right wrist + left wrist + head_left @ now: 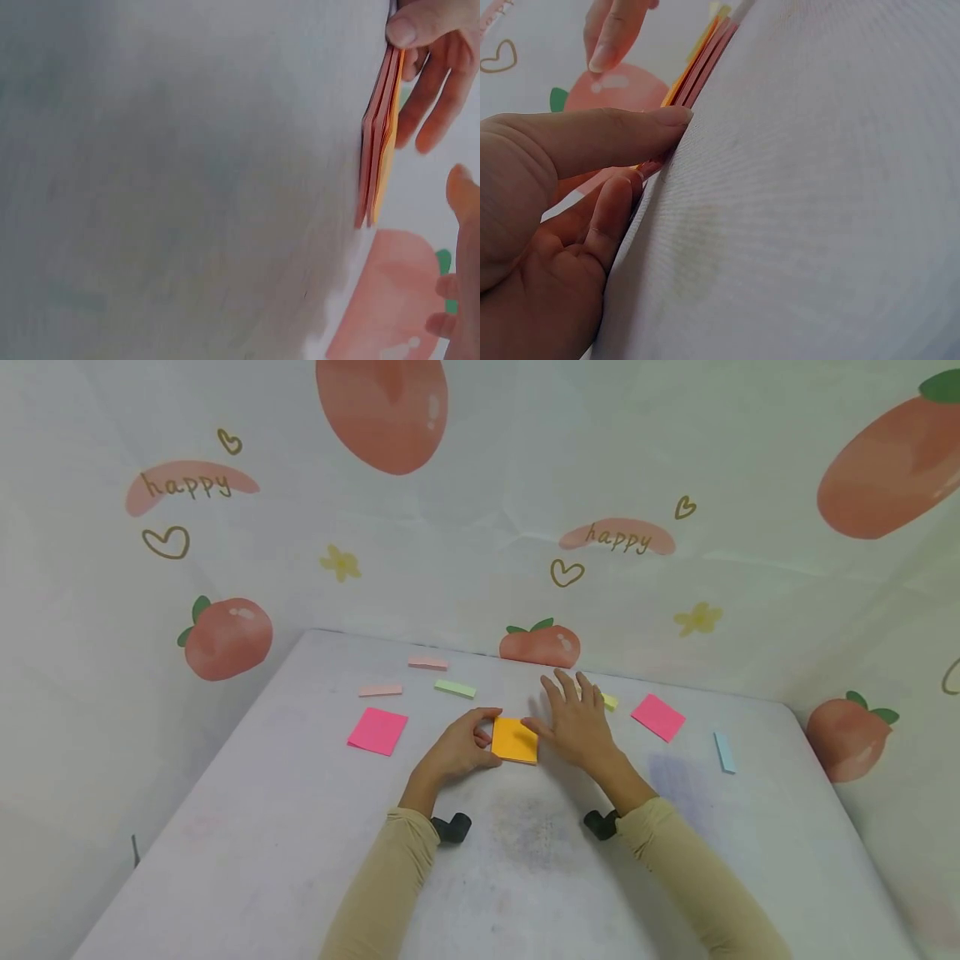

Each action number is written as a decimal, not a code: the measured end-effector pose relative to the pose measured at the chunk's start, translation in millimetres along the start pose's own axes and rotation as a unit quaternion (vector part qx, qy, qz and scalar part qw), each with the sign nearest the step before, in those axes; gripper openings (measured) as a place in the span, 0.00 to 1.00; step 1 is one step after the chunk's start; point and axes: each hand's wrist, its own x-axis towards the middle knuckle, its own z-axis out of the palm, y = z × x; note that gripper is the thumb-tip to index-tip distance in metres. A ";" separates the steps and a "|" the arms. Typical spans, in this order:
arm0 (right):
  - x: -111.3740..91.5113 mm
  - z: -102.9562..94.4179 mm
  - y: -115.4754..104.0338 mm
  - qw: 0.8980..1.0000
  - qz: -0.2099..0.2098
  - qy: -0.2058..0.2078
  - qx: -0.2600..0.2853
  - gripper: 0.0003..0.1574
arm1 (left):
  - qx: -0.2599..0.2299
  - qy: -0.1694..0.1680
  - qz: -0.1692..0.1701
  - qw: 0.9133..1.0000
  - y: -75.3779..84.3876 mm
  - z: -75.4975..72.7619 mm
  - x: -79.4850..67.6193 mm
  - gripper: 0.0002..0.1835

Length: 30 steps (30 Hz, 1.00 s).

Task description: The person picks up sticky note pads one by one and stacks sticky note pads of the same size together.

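Observation:
An orange sticky note pad (pixel 515 741) lies on the table between the two hands. My left hand (pixel 457 747) holds it at its left side, thumb at the near corner and a finger at the far corner. In the left wrist view, the thumb (pixel 622 135) presses along the layered edge of the stack (pixel 697 67). Orange shows on top and reddish layers beneath in the right wrist view of the stack (pixel 379 142). My right hand (pixel 577 727) hovers at the pad's right side with fingers spread, holding nothing. It partly covers a yellow strip pad (pixel 611 702).
Pink sticky notes lie to the left (pixel 378 732) and right (pixel 658 717). Behind are two pale pink strips (pixel 428 663) (pixel 381 691) and a green strip (pixel 454 689). A blue strip (pixel 724 752) lies far right. A fruit-printed curtain (pixel 450 543) stands behind the table (pixel 300 843).

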 end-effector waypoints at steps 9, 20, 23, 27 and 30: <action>0.0 -2.3 13.9 0.998 0.032 -0.044 0.003 0.67 | 0.005 -0.001 -0.008 1.000 1.7 -0.3 -1.7 0.44; 0.4 -3.8 31.1 0.995 0.064 -0.077 0.000 0.67 | 0.009 -0.002 -0.006 1.000 1.5 0.1 -1.0 0.45; 0.7 -3.8 36.6 0.993 0.074 -0.087 0.000 0.67 | 0.007 -0.001 -0.006 1.000 1.2 0.3 -1.0 0.45; 1.0 -4.8 44.2 0.992 0.084 -0.098 -0.002 0.66 | 0.008 0.000 -0.009 1.000 0.9 0.7 -1.1 0.44; -0.2 -6.3 50.0 0.991 0.088 -0.105 0.000 0.66 | 0.008 0.002 -0.011 1.000 0.6 1.1 -1.4 0.44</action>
